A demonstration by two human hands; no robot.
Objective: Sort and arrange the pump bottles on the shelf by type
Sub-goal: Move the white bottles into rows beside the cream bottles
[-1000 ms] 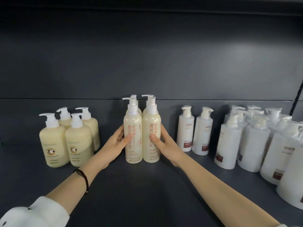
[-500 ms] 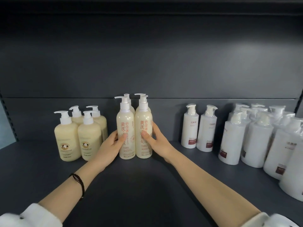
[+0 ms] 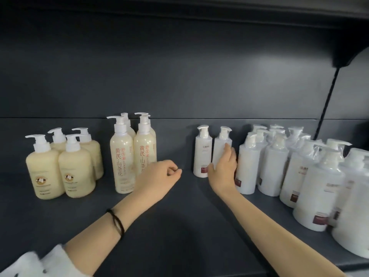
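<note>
Left hand [image 3: 157,176] hangs loosely curled and empty at centre, before the tall cream pump bottles [image 3: 121,156]. Right hand [image 3: 223,170] lies open against a slim white bottle [image 3: 218,150]. Squat cream bottles [image 3: 46,172] stand left and wrapped white bottles [image 3: 315,186] right on the dark grey shelf [image 3: 179,226], with a matching back panel [image 3: 179,66] behind.

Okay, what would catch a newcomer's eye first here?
The right hand reaches to a slim white bottle mid-shelf, while the left hand hangs loosely curled before the tall cream bottles. Squat cream bottles cluster far left; wrapped white bottles crowd the right.
</note>
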